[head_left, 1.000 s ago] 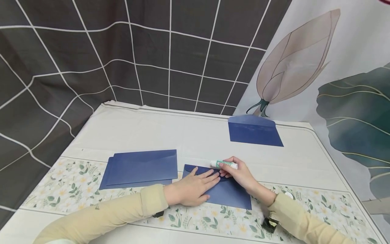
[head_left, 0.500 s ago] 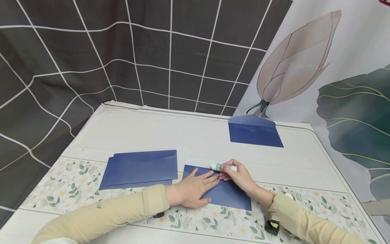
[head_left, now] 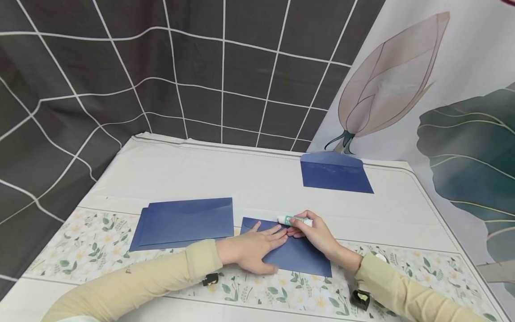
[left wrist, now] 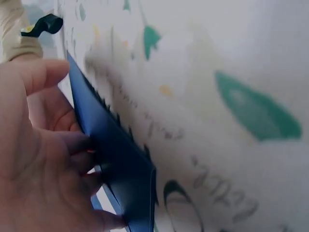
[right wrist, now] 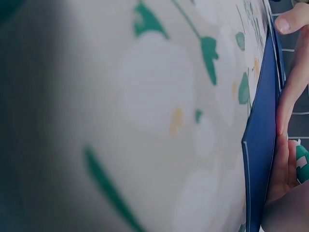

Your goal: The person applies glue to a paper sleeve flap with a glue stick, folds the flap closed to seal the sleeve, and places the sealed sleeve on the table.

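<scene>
A dark blue envelope (head_left: 299,260) lies on the table in front of me, its flap (head_left: 250,222) folded down along the far edge. My left hand (head_left: 254,250) rests on its left part, fingers spread and straight. From the right, my right hand (head_left: 319,237) holds a white and green glue stick (head_left: 284,219) between thumb and fingers. Its lower fingertips touch the flap close to the left fingertips. In the left wrist view, the left fingers (left wrist: 79,142) lie against the envelope (left wrist: 128,166). The right wrist view shows part of the glue stick (right wrist: 302,162) at its edge.
Two overlapping blue envelopes (head_left: 187,221) lie to the left, partly behind the left sleeve (head_left: 161,273). Another blue envelope (head_left: 335,176) with its flap raised lies at the table's far right edge. A dark gridded curtain (head_left: 241,89) hangs behind the table (head_left: 193,170).
My right hand and the glue stick have shifted slightly toward me since a second ago. The left hand has stayed nearly in place on the envelope. The other envelopes have not moved.
</scene>
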Demonstrator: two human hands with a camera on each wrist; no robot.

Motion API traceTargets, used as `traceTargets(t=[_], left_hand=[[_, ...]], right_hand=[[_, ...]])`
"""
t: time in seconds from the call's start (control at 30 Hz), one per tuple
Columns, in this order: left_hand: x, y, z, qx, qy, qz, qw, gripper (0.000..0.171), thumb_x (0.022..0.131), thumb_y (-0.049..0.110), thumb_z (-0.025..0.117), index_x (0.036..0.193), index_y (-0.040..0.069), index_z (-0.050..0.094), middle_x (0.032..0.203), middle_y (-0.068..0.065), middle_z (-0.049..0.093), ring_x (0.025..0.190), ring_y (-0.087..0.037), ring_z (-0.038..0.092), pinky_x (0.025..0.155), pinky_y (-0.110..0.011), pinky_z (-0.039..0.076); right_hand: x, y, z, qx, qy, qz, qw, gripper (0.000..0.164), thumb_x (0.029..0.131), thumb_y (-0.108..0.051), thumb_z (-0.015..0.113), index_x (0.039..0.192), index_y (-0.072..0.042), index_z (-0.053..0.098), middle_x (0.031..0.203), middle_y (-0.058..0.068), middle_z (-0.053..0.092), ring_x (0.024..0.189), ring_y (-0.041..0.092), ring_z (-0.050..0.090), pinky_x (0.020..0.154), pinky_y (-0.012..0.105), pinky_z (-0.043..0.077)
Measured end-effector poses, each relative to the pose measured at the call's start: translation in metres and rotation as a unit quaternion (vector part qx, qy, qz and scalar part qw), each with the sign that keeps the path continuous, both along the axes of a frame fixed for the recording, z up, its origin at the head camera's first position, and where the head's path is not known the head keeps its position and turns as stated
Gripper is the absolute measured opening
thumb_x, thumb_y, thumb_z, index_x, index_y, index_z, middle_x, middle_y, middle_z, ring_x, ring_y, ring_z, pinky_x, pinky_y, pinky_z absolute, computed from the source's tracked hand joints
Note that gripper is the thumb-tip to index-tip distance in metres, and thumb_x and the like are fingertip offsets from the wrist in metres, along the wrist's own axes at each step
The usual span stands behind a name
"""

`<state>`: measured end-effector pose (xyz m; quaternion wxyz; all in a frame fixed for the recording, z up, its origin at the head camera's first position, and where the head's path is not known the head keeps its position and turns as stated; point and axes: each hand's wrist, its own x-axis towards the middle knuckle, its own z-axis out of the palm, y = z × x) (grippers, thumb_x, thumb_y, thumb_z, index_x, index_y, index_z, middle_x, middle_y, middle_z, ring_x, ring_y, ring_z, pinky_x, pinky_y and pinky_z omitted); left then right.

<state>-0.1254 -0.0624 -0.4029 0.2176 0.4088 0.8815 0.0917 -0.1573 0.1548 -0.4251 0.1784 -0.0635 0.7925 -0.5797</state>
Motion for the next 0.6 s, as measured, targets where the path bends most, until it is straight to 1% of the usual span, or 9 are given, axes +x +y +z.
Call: traceTargets(t=[0.1, 0.2, 0.4, 0.6], left_hand=[[-0.0029, -0.0020, 0.0020, 0.001, -0.025, -0.006, 0.9997, 0.079, 0.092, 0.054, 0.050, 0.154, 0.014, 0.021, 0.162, 0.001, 0.009, 0.150, -0.012, 0.003, 0.119, -0.058, 0.006], [-0.0044, -0.0031, 0.0033, 0.000, -0.036, -0.009, 0.9993, 0.081, 0.091, 0.054, 0.052, 0.154, 0.014, 0.021, 0.162, 0.001, 0.007, 0.150, -0.011, 0.002, 0.119, -0.057, 0.005], [-0.0042, -0.0034, 0.0023, -0.001, -0.034, -0.008, 0.9994, 0.082, 0.091, 0.055, 0.052, 0.154, 0.015, 0.020, 0.162, 0.002, 0.007, 0.150, -0.010, 0.002, 0.120, -0.056, 0.005], [-0.0037, -0.0051, 0.0003, 0.004, -0.028, -0.003, 0.9996, 0.080, 0.092, 0.054, 0.052, 0.154, 0.016, 0.020, 0.162, 0.002, 0.008, 0.150, -0.010, 0.003, 0.120, -0.056, 0.006]], right_hand=[[-0.0002, 0.0002, 0.0001, 0.001, 0.000, 0.003, 1.000, 0.040, 0.096, -0.026, 0.059, 0.116, 0.007, 0.049, 0.096, 0.020, 0.073, 0.082, 0.014, 0.073, 0.075, 0.023, 0.058], [0.0000, 0.0002, 0.0005, 0.001, -0.001, 0.004, 1.000, 0.039, 0.096, -0.026, 0.058, 0.116, 0.007, 0.049, 0.096, 0.021, 0.073, 0.082, 0.014, 0.073, 0.075, 0.023, 0.058], [0.0010, -0.0011, 0.0020, 0.000, 0.001, 0.010, 1.000, 0.039, 0.096, -0.025, 0.058, 0.115, 0.008, 0.048, 0.096, 0.022, 0.072, 0.083, 0.016, 0.074, 0.074, 0.024, 0.058], [0.0000, -0.0012, -0.0002, -0.004, -0.001, 0.015, 1.000, 0.040, 0.096, -0.026, 0.059, 0.115, 0.008, 0.048, 0.097, 0.021, 0.072, 0.084, 0.017, 0.074, 0.076, 0.024, 0.058]])
